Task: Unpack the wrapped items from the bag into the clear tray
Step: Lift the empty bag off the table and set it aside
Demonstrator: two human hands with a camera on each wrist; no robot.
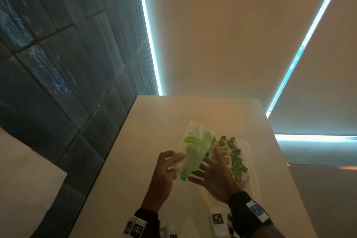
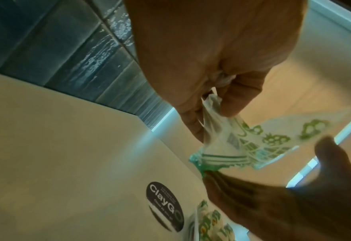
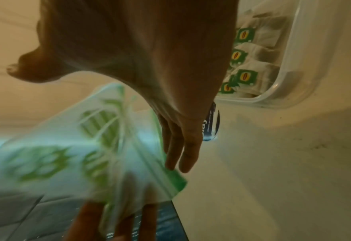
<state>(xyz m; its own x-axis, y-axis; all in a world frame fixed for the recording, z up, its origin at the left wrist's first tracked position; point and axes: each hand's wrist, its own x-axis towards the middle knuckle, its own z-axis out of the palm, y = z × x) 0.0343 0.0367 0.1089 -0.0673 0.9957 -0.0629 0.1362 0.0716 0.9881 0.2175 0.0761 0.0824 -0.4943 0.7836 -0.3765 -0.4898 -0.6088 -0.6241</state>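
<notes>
Our left hand [image 1: 164,170] pinches the crumpled green-printed clear plastic bag [image 1: 195,152]; our right hand [image 1: 214,176], fingers spread, touches it beside the clear plastic tray [image 1: 249,147] of green-labelled wrapped packets [image 1: 234,158].

Bare left hand [image 1: 162,176], bare right hand [image 1: 216,177], black fabric wristbands [image 1: 242,202] on both wrists, white rectangular tags with black square markers [image 1: 217,218] were attached.
</notes>
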